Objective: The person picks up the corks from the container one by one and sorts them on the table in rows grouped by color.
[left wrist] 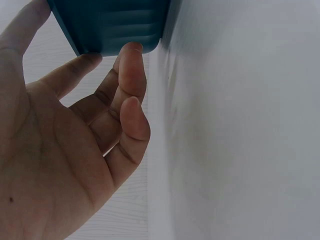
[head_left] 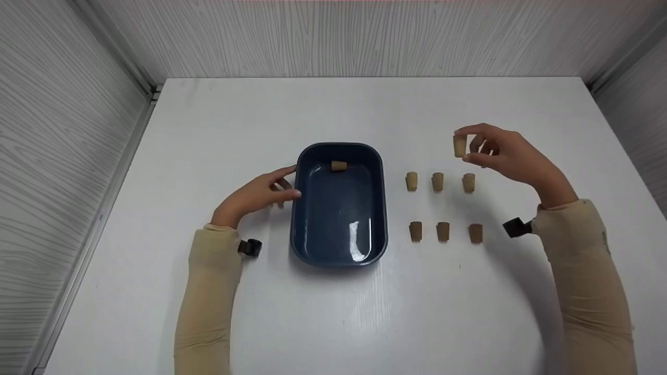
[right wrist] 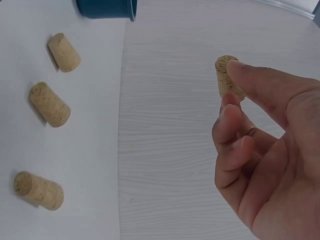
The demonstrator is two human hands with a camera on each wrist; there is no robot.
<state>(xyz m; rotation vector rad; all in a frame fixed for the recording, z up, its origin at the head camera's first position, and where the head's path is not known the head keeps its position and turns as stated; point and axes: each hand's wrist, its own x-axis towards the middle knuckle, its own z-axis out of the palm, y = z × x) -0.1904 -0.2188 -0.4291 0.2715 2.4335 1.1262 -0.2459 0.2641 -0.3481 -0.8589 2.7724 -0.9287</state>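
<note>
My right hand (head_left: 508, 151) pinches a cork stopper (head_left: 459, 146) between thumb and fingers, raised above the back right of the table. In the right wrist view the held cork (right wrist: 227, 75) shows its grainy surface and tapered shape. My left hand (head_left: 260, 192) rests against the left side of a dark blue rectangular dish (head_left: 338, 264), thumb and index finger extended to its rim, the other fingers loosely bent. The left wrist view shows those fingertips by the dish wall (left wrist: 120, 25). Inside the dish, near its far end, one cork (head_left: 338, 165) lies on its side.
Right of the dish, several corks lie in two rows: lighter ones, such as the cork (head_left: 437, 182), at the back and darker ones, such as the cork (head_left: 443, 232), in front. The white table (head_left: 333, 323) meets wood-grain panels (head_left: 365, 41) behind and at the sides.
</note>
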